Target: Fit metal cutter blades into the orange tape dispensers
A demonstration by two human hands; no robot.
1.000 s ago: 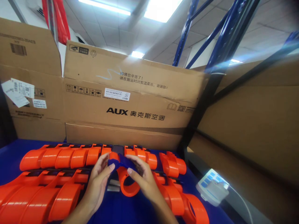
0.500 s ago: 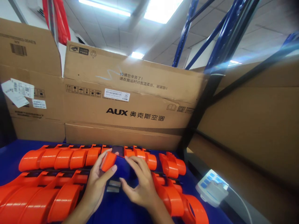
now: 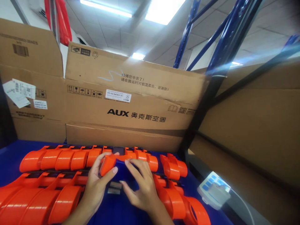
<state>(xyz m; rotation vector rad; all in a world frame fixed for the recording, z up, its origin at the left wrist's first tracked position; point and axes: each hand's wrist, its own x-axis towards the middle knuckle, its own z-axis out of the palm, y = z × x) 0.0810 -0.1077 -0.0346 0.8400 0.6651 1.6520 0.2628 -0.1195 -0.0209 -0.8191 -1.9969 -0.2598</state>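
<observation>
Between my two hands is an orange tape dispenser [image 3: 108,165] with a blue part [image 3: 122,170] beneath its orange upper edge. My left hand [image 3: 97,181] is closed around its left end, thumb laid along the near side. The fingertips of my right hand [image 3: 142,179] press on the upper right edge, with the thumb lower and apart from the index finger. Small grey metal strips [image 3: 114,188] lie on the blue surface just below the held piece. A small dark-screened device [image 3: 118,150] is behind my hands, partly covered.
Rows of similar orange dispensers [image 3: 64,200] line the blue table [image 3: 112,214] at left and behind, with more orange dispensers [image 3: 174,201] at right. A large cardboard sheet [image 3: 89,109] stands at the back. A white power strip [image 3: 214,189] with cable and a blue rack post [image 3: 217,67] are at right.
The held dispenser has tilted, so its orange upper edge now shows across to my right fingers. Both hands stay in nearly the same place.
</observation>
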